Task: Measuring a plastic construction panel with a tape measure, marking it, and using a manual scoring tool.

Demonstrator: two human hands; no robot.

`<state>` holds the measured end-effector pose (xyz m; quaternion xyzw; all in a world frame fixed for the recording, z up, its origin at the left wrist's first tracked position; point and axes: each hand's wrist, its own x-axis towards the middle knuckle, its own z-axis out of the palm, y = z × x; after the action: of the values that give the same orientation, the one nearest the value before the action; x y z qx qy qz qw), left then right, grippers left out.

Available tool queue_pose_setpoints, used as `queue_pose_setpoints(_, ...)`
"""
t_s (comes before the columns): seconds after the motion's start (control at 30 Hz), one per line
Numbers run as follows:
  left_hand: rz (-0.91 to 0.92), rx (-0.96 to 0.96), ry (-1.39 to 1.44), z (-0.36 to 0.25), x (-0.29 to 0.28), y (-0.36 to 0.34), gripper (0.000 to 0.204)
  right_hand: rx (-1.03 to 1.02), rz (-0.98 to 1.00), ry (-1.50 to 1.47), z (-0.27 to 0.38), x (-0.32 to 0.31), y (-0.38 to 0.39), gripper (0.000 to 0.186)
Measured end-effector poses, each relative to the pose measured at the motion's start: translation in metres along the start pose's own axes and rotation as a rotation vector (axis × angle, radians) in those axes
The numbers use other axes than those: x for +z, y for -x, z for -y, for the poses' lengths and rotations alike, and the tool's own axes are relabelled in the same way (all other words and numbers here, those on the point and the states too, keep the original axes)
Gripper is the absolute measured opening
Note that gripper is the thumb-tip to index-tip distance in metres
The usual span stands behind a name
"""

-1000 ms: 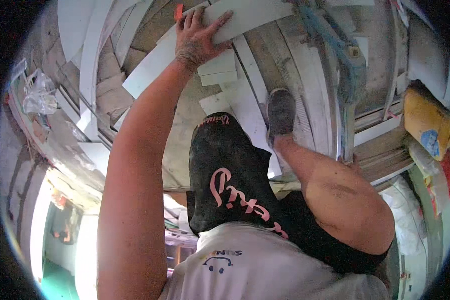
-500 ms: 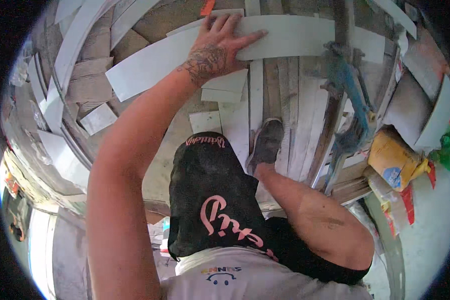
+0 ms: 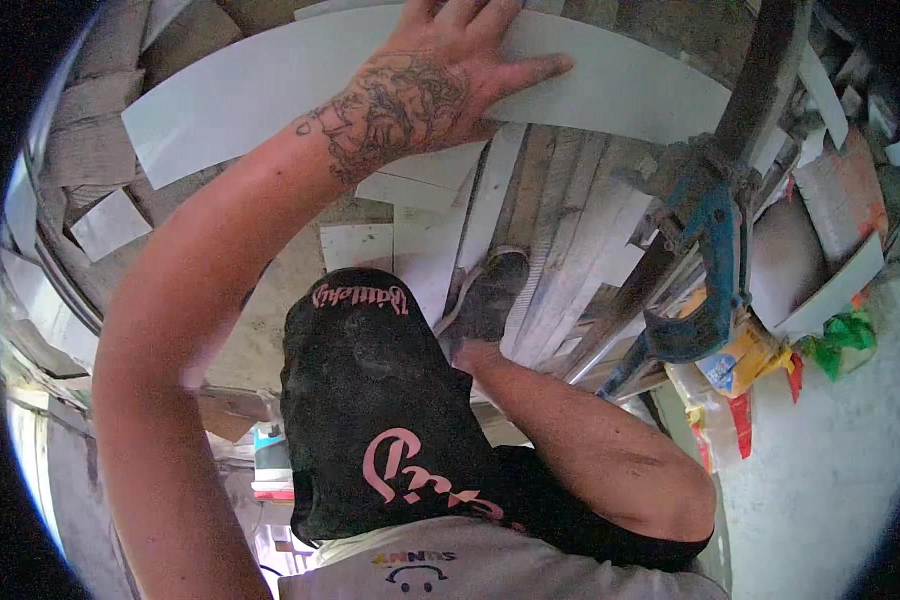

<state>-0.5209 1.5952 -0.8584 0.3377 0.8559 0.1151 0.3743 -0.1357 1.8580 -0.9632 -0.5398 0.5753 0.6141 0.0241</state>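
Note:
My left hand (image 3: 425, 85) lies flat with spread fingers on a long white panel (image 3: 240, 75); the fingertips run off the top edge of the view. The panel stretches crosswise in front of me, and the fisheye makes it look curved. Its right end reaches a worn blue metal frame (image 3: 705, 265), part of a lever-like tool with a long dark steel bar (image 3: 770, 70). I cannot tell exactly what kind of tool it is. My right hand does not show anywhere.
Pale offcuts (image 3: 110, 222) and long narrow strips (image 3: 580, 270) lie on the floor. One of my shoes (image 3: 488, 295) rests beside the strips. Dark cables or thin strips curve along the left. A yellow bag (image 3: 745, 360) and green plastic (image 3: 842, 345) lie at the right.
The view has shifted, bringing my left hand and the panel nearer the top edge. The dark bar and blue frame now look larger and closer. My left hand stays flat on the panel.

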Motion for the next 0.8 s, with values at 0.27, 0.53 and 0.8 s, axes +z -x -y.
queue_pose_setpoints(0.27, -0.28, 0.055, 0.03, 0.013, 0.037, -0.002, 0.063, -0.192, -0.052, 0.355, 0.002, -0.019, 0.009, 0.031)
queue_pose_setpoints(0.53, -0.956, 0.105, -0.209, 0.024, 0.088, -0.021, 0.062, -0.358, -0.109, 0.668, 0.0, -0.058, 0.013, 0.03)
queue_pose_setpoints(0.8, -1.036, 0.124, -0.186, 0.022, 0.091, -0.033, 0.062, -0.525, -0.152, 1.006, -0.008, -0.071, 0.011, 0.028)
